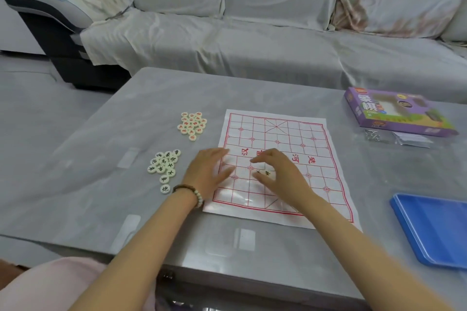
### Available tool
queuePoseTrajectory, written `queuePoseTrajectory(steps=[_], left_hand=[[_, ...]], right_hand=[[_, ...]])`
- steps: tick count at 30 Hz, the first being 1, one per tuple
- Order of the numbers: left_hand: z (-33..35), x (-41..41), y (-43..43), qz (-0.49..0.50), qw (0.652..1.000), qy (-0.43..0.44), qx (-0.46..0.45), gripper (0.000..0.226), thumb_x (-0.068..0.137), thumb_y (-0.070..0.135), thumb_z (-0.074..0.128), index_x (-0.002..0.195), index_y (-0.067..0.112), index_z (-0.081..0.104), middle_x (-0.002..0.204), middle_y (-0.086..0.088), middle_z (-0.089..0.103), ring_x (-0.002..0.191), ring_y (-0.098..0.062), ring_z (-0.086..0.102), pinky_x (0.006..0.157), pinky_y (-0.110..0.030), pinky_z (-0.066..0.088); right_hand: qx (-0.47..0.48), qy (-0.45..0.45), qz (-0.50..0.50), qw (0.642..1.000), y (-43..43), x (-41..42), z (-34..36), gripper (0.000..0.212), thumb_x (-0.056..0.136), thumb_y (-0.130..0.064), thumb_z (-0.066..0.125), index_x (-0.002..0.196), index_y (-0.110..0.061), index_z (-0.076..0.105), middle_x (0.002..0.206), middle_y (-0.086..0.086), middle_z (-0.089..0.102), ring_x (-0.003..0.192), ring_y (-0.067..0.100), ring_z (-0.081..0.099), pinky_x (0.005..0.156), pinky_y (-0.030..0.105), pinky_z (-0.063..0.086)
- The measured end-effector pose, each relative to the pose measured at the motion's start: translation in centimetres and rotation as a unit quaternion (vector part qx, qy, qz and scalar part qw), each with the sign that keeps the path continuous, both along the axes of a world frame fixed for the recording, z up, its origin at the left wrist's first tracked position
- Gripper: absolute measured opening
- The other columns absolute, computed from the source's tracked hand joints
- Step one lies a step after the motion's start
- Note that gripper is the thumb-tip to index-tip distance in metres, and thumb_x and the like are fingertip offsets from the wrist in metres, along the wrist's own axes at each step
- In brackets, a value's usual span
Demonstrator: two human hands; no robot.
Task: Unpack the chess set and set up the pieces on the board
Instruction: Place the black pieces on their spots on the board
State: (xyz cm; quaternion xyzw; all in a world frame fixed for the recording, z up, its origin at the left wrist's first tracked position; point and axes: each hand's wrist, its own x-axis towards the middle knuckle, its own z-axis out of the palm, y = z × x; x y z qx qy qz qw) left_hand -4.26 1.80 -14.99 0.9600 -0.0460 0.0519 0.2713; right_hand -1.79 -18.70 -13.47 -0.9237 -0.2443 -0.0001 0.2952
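A white paper board (290, 144) with a red grid lies flat on the grey table. To its left are two piles of cream round pieces: red-lettered ones (192, 125) farther away, black-lettered ones (164, 166) nearer. My left hand (209, 171), with a bead bracelet on the wrist, rests flat on the board's left edge, fingers straight. My right hand (280, 174) hovers low over the board's near half, its fingers curled. Between its thumb and fingers it holds a black-lettered piece (267, 173); a second piece beside it is partly hidden.
The purple chess box (396, 113) lies at the far right of the table (151, 98), with clear plastic wrapping (399, 137) in front of it. A blue tray (434, 227) sits at the near right edge. A covered sofa (252, 33) stands behind the table.
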Motion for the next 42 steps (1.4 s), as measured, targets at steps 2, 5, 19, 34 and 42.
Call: queuePoseTrajectory(steps=[2,5,19,34,42], left_hand=[[-0.3,-1.1,3.7,0.038,0.998,0.001,0.046,0.073,0.089,0.062,0.035,0.144,0.015,0.028,0.151,-0.003,0.027,0.140,-0.020,0.021,0.113,-0.031,0.014],[-1.0,-3.0,8.7,0.102,0.991,0.039,0.080,0.094,0.076,0.073,0.012,0.148,0.012,0.011,0.156,-0.004,0.007,0.144,-0.019,0.004,0.116,-0.030,0.003],[-2.8,-8.2,13.1,0.023,0.992,0.047,0.113,0.107,0.059,0.076,-0.031,0.147,0.028,0.004,0.150,0.018,-0.007,0.142,-0.003,-0.001,0.110,-0.017,-0.006],[-2.2,-9.1,13.1,0.045,0.997,-0.008,0.055,0.068,0.081,0.058,0.019,0.133,0.025,0.048,0.129,0.008,0.048,0.119,-0.012,0.039,0.097,-0.023,0.030],[-1.7,-9.2,13.1,0.062,0.997,-0.006,-0.055,0.022,0.087,0.031,0.061,0.108,0.025,0.066,0.097,0.015,0.052,0.091,-0.003,0.050,0.082,-0.019,0.042]], right_hand=[[-0.003,0.009,0.042,0.999,2.7,-0.5,-0.1,0.033,0.090,-0.032,0.059,0.123,-0.027,0.057,0.130,-0.009,0.050,0.119,0.007,0.045,0.101,0.021,0.034],[-0.018,0.025,0.086,0.996,6.8,-1.3,-0.3,0.043,0.093,-0.032,0.055,0.134,-0.027,0.047,0.143,-0.008,0.040,0.131,0.009,0.037,0.108,0.023,0.028],[-0.114,0.001,0.239,0.964,14.9,-3.4,-2.9,0.059,0.089,-0.024,0.024,0.147,-0.019,0.026,0.155,-0.001,0.022,0.143,0.014,0.018,0.116,0.029,0.006],[-0.109,-0.040,0.237,0.965,15.0,-2.7,-3.0,0.050,0.093,-0.021,0.028,0.141,-0.015,0.041,0.149,0.002,0.037,0.137,0.020,0.033,0.113,0.031,0.022],[-0.046,-0.027,0.169,0.984,13.6,-3.0,-2.3,0.025,0.090,-0.029,0.060,0.110,-0.016,0.067,0.104,-0.001,0.058,0.097,0.015,0.055,0.079,0.027,0.046]])
